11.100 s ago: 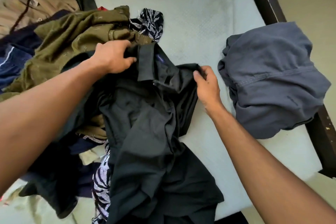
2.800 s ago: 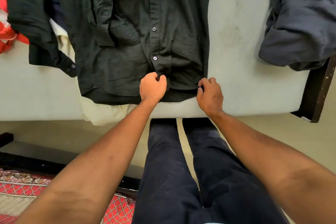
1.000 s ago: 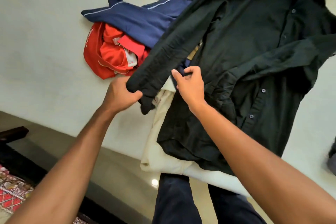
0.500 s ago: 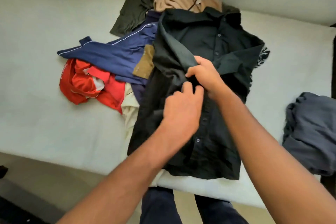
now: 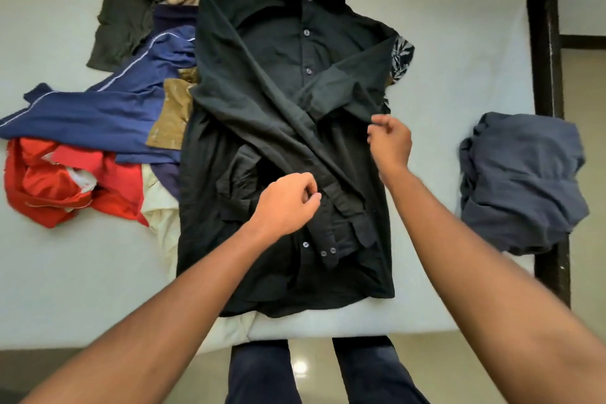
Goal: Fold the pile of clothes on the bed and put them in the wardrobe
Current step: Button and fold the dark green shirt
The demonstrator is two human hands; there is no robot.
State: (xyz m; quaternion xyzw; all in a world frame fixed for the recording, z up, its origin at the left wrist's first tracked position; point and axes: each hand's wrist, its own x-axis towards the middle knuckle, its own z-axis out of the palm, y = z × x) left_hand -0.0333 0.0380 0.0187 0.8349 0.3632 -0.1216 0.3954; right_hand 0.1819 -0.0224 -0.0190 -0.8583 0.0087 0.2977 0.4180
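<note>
Loosely curled, left hand (image 5: 288, 202) and right hand (image 5: 390, 141) hang over the black shirt (image 5: 282, 52); whether either pinches cloth is unclear.

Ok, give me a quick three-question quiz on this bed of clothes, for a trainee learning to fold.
1. True or false: the black shirt has both sleeves folded across its front.
2. Which garment lies by itself near the bed frame, on the person's right? A) a striped towel B) the slate-blue garment C) a yellow jacket
3. Fill in: the red garment lies to the person's ___ of the black shirt.
Key: 1 true; 2 B; 3 left.
</note>
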